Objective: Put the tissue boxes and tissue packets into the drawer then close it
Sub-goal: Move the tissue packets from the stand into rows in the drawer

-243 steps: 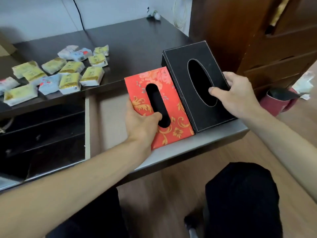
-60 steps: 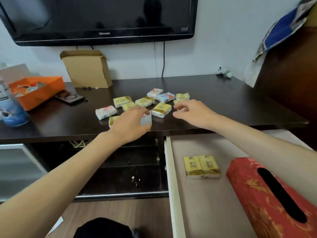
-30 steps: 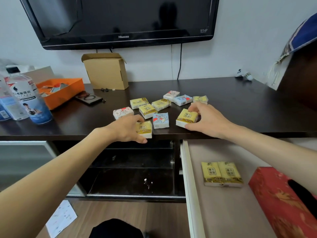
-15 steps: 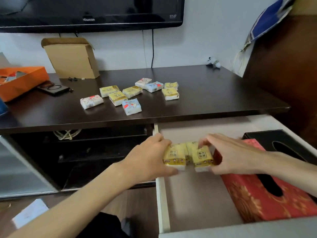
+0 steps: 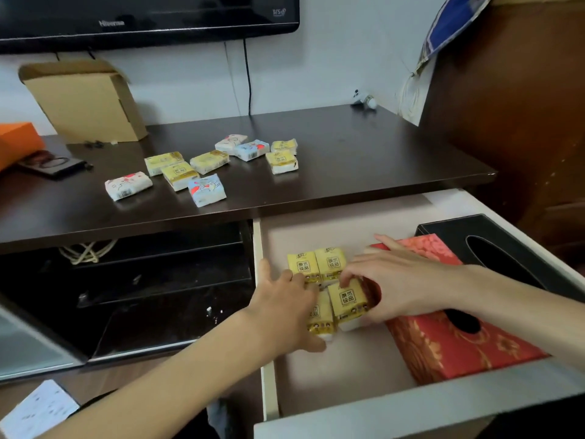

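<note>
The pale drawer (image 5: 354,413) stands pulled out at the lower right. Inside lie a red patterned tissue box (image 5: 449,343) and, to its right, a black tissue box (image 5: 493,248). Two yellow tissue packets (image 5: 316,264) rest flat on the drawer floor. Just in front of them my left hand (image 5: 285,308) holds a yellow packet (image 5: 319,318), and my right hand (image 5: 402,286) holds another yellow packet (image 5: 348,299) beside it. Several more packets, yellow and white-blue (image 5: 207,188), remain on the dark tabletop (image 5: 364,160).
A cardboard box (image 5: 85,99), an orange box (image 5: 15,141) and a dark flat case (image 5: 50,164) sit at the back left of the tabletop. A television hangs above. Open dark shelves lie left of the drawer. A brown wooden cabinet (image 5: 522,106) stands on the right.
Both hands have lowered their yellow packets deeper into the drawer, close in front of the two packets lying there. The view has tilted down slightly.
</note>
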`<action>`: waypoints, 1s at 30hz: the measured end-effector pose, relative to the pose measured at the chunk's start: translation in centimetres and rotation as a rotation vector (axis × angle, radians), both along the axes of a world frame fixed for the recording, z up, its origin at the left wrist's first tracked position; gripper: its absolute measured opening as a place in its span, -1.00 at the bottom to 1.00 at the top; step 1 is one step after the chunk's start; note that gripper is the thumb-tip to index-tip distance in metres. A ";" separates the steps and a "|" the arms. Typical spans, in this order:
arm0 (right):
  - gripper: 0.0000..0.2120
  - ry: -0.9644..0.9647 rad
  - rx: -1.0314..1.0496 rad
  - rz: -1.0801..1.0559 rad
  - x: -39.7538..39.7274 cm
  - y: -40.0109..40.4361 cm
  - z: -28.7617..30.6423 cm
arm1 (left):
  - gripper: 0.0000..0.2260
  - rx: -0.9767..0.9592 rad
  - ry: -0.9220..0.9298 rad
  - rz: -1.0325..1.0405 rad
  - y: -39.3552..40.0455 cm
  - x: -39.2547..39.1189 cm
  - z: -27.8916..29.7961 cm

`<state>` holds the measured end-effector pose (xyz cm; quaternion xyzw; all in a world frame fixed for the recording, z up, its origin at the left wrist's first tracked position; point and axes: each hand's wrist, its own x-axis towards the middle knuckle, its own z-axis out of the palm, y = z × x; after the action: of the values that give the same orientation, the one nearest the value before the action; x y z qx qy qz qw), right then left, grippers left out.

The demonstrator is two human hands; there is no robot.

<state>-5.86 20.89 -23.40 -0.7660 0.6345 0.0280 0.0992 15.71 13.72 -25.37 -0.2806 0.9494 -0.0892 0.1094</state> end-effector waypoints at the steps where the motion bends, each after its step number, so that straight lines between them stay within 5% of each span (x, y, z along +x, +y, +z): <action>1: -0.36 0.006 -0.003 0.001 0.0 0.0 0.0 | -0.31 0.006 0.018 -0.006 -0.1 0.0 0.1; 16: -0.63 0.196 0.040 0.061 1.5 -1.0 -0.1 | -0.49 0.054 0.129 -0.057 -0.7 -0.4 -0.5; 25: -0.64 0.121 -0.035 0.075 2.1 -1.1 -0.3 | -0.50 0.030 0.135 -0.052 -0.7 -0.2 -0.3; 30: -0.49 0.126 -0.129 0.050 2.0 -1.0 -0.4 | -0.34 -0.035 0.223 -0.118 -1.1 0.2 -0.6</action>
<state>-3.90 19.88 -23.81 -0.7830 0.6208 0.0374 0.0087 15.90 12.67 -25.96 -0.2341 0.9689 -0.0802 -0.0071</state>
